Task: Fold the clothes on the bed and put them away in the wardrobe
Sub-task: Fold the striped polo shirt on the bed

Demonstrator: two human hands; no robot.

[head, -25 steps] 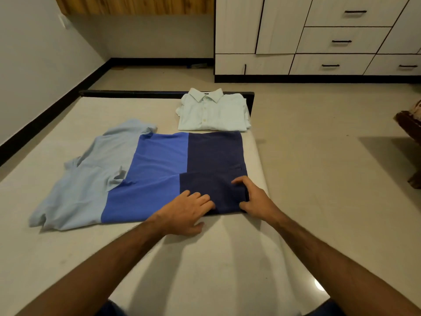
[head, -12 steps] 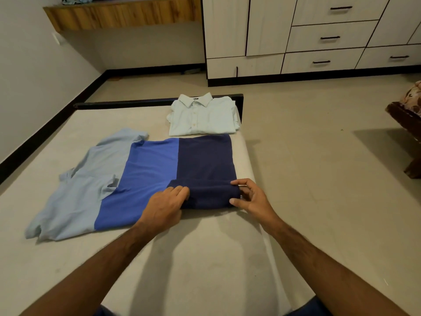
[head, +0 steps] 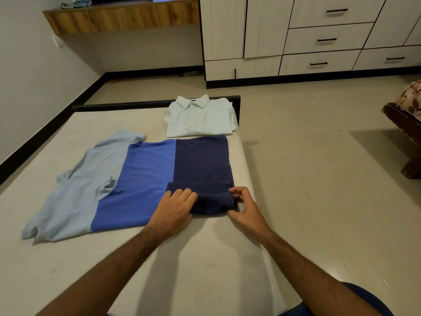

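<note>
Nearest, the left hand (head: 174, 209) lies with its fingers curled over the near edge of the navy end of the striped shirt (head: 159, 176), gripping the lifted hem where navy meets mid-blue. Just to its right, the right hand (head: 245, 207) pinches the outer corner of the same hem, thumb below and fingers bent over the top. Between the two hands the cloth has been turned up into a short roll, probably so the bottom can be folded evenly over the body without skewing.

Away to the left of the hands, the rest of that shirt spreads flat across the bed (head: 205, 258), mid-blue and then pale blue, its sleeve end crumpled and not yet tucked.

Beyond the fingertips, just past the navy panel, a pale button shirt (head: 200, 118) sits folded at the bed's far corner, seemingly parked until it is put away.

Farther still, across the floor, stands the wardrobe (head: 296, 35), its doors and drawers closed.
</note>
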